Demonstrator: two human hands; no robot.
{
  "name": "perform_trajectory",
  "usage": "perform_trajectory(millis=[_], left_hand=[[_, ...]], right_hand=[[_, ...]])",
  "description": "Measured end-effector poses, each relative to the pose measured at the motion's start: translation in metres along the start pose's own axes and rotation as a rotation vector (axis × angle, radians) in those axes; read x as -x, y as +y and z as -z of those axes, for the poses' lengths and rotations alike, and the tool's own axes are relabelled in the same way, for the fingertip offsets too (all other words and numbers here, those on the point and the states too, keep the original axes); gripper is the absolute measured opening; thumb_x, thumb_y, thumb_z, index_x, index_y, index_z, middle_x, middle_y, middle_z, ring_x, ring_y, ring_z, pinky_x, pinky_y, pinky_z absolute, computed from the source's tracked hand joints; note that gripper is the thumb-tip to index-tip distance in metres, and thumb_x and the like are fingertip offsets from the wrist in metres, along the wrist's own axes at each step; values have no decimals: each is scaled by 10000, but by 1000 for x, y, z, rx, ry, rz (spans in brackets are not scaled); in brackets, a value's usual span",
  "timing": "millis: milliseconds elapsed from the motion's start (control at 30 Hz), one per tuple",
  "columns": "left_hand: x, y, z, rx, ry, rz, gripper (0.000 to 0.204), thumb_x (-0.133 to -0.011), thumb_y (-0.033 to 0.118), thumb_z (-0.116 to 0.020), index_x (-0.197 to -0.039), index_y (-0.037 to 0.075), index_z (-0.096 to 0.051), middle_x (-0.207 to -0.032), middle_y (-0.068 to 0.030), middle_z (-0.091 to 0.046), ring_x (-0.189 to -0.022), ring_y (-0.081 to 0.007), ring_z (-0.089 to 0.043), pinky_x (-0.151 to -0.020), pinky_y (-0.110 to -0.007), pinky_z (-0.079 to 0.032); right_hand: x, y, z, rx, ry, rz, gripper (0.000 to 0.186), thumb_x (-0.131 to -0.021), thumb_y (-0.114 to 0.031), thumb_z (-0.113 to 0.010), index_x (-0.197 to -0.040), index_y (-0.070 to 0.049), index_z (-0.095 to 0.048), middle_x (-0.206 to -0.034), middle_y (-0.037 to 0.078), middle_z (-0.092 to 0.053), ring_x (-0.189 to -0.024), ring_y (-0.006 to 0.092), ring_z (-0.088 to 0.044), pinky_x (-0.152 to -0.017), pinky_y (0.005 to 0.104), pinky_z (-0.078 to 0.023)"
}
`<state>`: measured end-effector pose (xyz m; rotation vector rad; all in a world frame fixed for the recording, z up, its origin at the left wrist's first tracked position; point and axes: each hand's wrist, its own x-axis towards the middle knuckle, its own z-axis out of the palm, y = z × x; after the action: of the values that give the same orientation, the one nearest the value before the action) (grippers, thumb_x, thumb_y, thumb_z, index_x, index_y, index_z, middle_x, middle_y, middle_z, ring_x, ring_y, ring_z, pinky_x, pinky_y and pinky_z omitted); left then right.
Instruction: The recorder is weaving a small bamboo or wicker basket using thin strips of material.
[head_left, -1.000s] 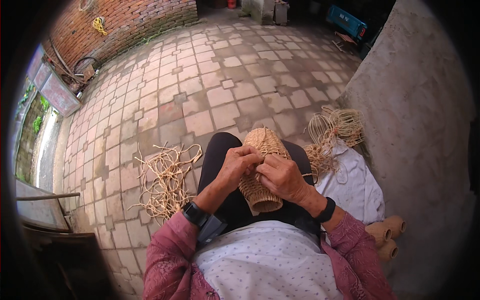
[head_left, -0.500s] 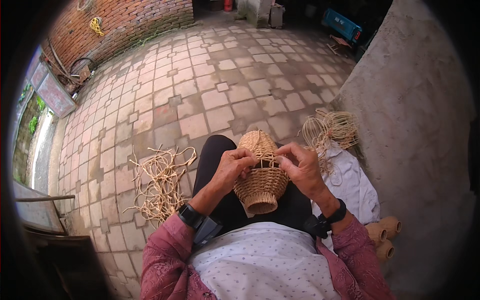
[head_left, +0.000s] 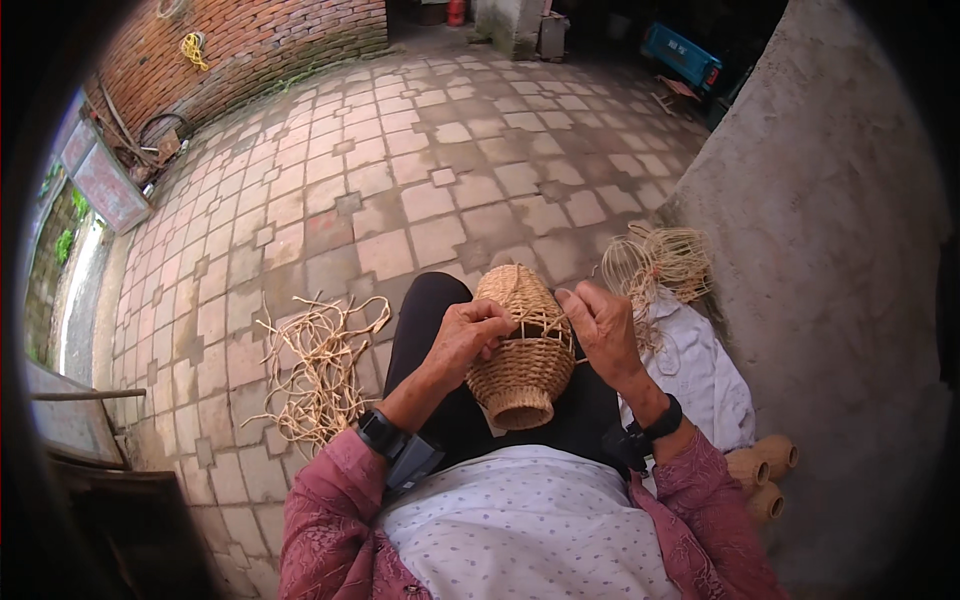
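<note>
A tan woven basket [head_left: 519, 370] lies across my lap, its round rimmed opening toward me and a band of open strands round its middle. My left hand [head_left: 470, 340] pinches at this band on the basket's left side. At the upper right of the basket, my right hand [head_left: 607, 335] is raised with thumb and forefinger closed; what they grip, if anything, is too small to make out. Beside my left leg, loose tan cords [head_left: 320, 370] lie tangled on the paving.
At my right are open wire-like woven frames [head_left: 670, 262], a white cloth [head_left: 700, 370], several small woven pieces [head_left: 765, 500] and a concrete wall [head_left: 830, 220]. A paved yard [head_left: 420, 170] stretches to a brick wall [head_left: 270, 45]; a blue vehicle [head_left: 680, 55] stands at the back.
My right hand has moved from over the basket's middle outward and up to its upper right, uncovering the band of open strands. My left hand has shifted slightly left and down.
</note>
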<state>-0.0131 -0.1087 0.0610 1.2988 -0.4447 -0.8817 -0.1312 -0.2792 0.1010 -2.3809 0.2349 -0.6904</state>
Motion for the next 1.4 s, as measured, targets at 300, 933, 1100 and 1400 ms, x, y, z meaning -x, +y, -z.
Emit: perform_trajectory(millis=[300,933,1100,1400], left_hand=[[1,-1,1,1,0,3,45,-805,93,-650,-789,56,-630,-634,48,-543,-537,-26,-472,-477,-167,-359],[3,-3,8,11,-128,-11,84,-863,136,-632,-868,57,-604,-705,51,-537,-598,-30,-486,-534,-174,-391],[4,0,7,-58,-136,-39,90,-876,154,-620,-880,65,-607,-721,55,-538,-615,-32,-499,-553,-179,-410],[2,5,7,-289,-148,-36,116,-898,169,-595,-885,54,-593,-721,46,-528,-630,-40,-506,-563,-189,-429]], right_hand=[[-3,-4,-8,-1051,-239,-513,140,-891,-135,-599,-797,-48,-543,-797,61,-639,-632,87,-609,-591,234,-532],[5,-4,-16,-604,-202,-433,91,-855,-75,-623,-867,6,-583,-719,36,-622,-607,84,-587,-536,240,-471],[4,-13,-22,-163,-158,-26,117,-747,-74,-653,-788,-13,-561,-682,133,-604,-629,270,-625,-585,364,-473],[3,-15,-20,-99,-198,108,80,-756,-59,-616,-805,-25,-561,-714,150,-602,-661,325,-610,-590,388,-465]])
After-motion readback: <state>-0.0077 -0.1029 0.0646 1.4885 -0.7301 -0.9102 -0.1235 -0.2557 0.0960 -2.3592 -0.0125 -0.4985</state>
